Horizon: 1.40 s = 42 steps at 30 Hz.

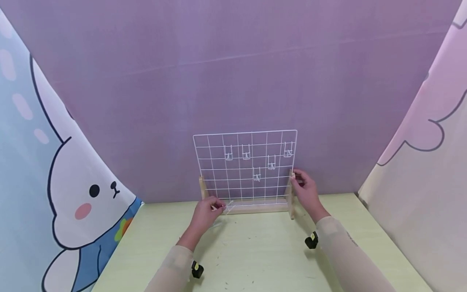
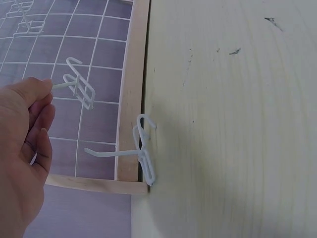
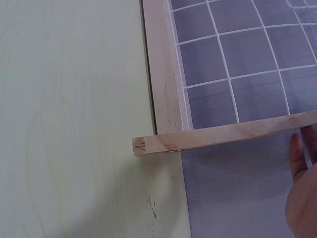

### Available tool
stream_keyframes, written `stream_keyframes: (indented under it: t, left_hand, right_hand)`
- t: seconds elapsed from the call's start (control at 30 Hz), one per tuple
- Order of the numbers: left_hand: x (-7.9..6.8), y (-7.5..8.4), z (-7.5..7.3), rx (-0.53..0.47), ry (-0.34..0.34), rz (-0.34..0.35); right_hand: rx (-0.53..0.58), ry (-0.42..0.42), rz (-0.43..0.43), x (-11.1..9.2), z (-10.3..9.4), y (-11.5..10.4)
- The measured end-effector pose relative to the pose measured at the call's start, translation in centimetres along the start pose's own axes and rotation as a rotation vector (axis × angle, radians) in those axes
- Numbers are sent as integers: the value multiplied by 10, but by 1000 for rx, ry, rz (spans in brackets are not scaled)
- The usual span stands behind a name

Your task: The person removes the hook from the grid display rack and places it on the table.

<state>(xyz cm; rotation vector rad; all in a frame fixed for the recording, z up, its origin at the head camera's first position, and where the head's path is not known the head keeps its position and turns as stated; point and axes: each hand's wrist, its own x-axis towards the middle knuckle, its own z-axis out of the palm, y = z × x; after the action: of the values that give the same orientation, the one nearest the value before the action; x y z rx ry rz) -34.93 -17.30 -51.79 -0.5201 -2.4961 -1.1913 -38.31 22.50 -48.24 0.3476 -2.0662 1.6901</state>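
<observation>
A white wire grid panel (image 1: 245, 132) stands upright in a wooden stand (image 1: 259, 208) at the back of the table. Thumb and fingertips of my left hand (image 1: 205, 215) pinch the straight prong of a white wire hook (image 2: 76, 85) in front of the grid's lower left. A second white hook (image 2: 143, 153) lies on the table beside the stand's base. My right hand (image 1: 308, 194) grips the top of the stand's right wooden upright (image 3: 237, 133), near the grid's edge. In the right wrist view, its fingers are partly hidden behind that upright.
Several white hooks, one a hook at the upper right (image 1: 288, 151), hang on the grid. A purple cloth (image 1: 248, 81) rises behind the table (image 1: 255, 251). Printed panels flank both sides, with a cartoon rabbit (image 1: 91, 211) on the left. Small dark marks dot the tabletop.
</observation>
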Motion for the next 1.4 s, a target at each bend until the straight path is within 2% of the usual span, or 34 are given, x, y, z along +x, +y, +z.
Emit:
stream_keyframes:
  t: [0.4, 0.7, 1.0, 1.2, 1.4]
  left_hand:
    - [1, -11, 4, 36, -66, -11]
    - [2, -18, 8, 21, -97, -16]
    - [2, -25, 14, 15, -62, 1]
    - [1, -26, 16, 17, -63, -6]
    - [2, -29, 19, 38, -58, 30]
  right_hand:
    - [13, 6, 1, 0, 1, 0]
    - [10, 5, 10, 0, 1, 1]
    - [14, 4, 20, 0, 1, 1]
    - [14, 13, 11, 0, 2, 0]
    - [18, 14, 4, 0, 2, 0]
